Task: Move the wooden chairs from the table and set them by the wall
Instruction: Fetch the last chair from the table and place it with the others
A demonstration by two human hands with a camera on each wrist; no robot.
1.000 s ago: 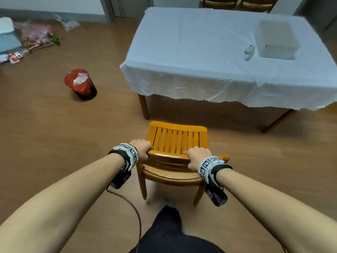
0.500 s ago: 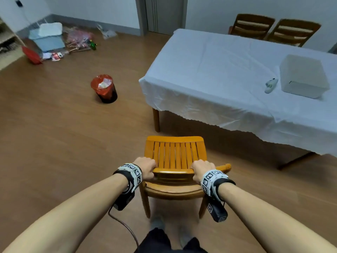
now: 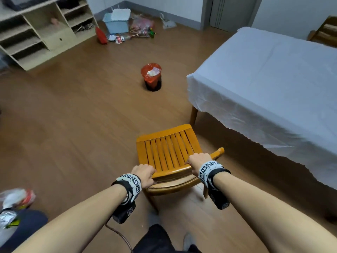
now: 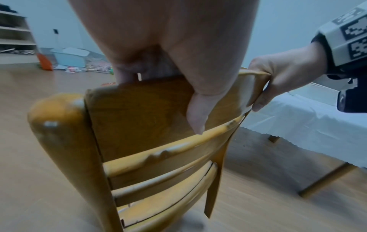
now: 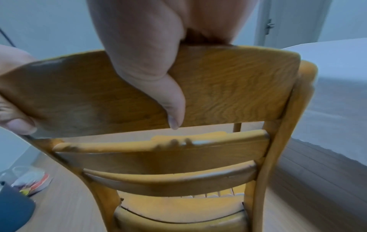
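The view has swung left since half a second ago: the worktop (image 3: 273,73) under its white cloth now fills only the right side, and its box and small white item have left the picture, while a cream shelf unit (image 3: 42,31) has come in at the far left. The wooden floor (image 3: 73,125) lies open between the shelf unit and the worktop, broken only by the red-lined waste bin (image 3: 151,77) standing well apart from both. The wooden chair (image 3: 167,152) is turned, its slatted seat angled toward the bin, its front right corner near the worktop's near leg (image 3: 193,115) but not touching. A second brown chair (image 3: 324,31) shows at the far wall, cut by the right edge. Clutter and a blue box (image 3: 116,22) sit by the far wall. The left hand (image 3: 144,174) and right hand (image 3: 198,161) both grip the chair's top back rail as before, fingers curled over the front, thumbs pressed on the rear face.
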